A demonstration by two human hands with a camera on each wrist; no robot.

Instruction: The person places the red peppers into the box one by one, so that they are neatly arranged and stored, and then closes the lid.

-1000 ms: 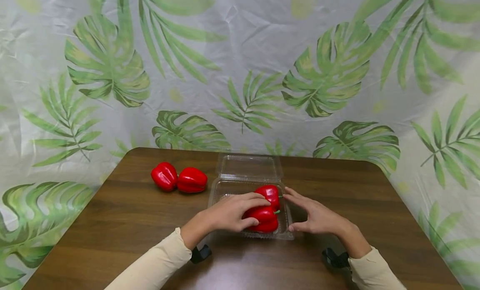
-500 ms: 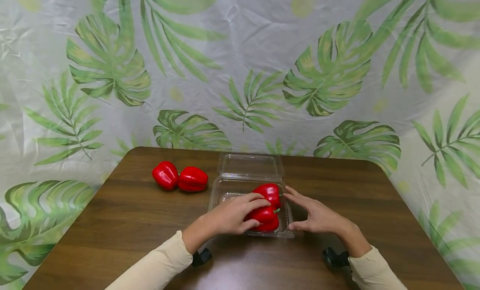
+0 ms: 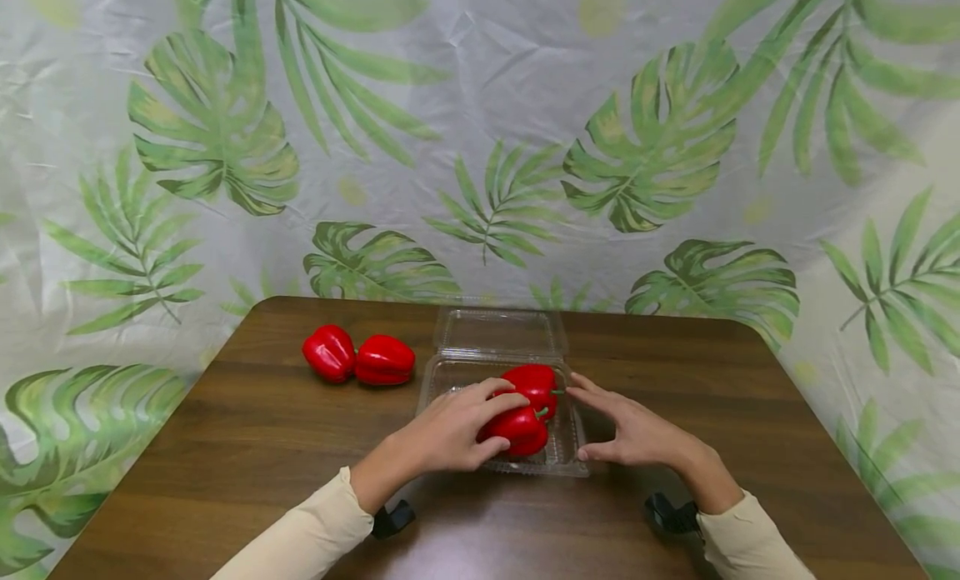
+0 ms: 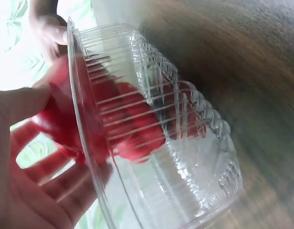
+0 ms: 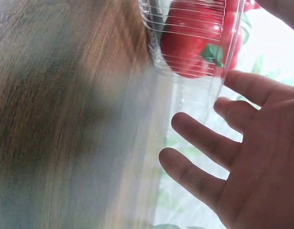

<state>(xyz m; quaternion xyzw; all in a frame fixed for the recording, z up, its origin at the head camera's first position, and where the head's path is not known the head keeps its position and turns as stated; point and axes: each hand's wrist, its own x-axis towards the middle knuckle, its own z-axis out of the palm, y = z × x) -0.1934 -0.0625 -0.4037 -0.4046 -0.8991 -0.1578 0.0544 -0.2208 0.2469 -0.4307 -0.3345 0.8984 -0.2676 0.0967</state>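
In the head view two red bell peppers lie in a clear plastic clamshell container [image 3: 564, 457], their green stems facing right. My left hand [image 3: 461, 426] grips the nearer bell pepper [image 3: 525, 434] from the left, thumb on the near side and fingers over the top. Behind it sits the farther bell pepper [image 3: 531, 382], close against it; my fingertips partly cover both. My right hand [image 3: 633, 430] is at the container's right rim with fingers spread and nothing held. In the right wrist view its fingertips [image 5: 232, 78] reach the rim.
Two more red bell peppers, one [image 3: 328, 353] beside another [image 3: 385, 359], lie on the wooden table [image 3: 247, 447] left of the container. The container's clear lid [image 3: 498, 332] lies folded back toward the leaf-patterned cloth [image 3: 510, 105] behind the table.
My left hand has shifted slightly left, and the nearer bell pepper has moved left with it. The farther one has also moved a little left. My right hand stays in place.
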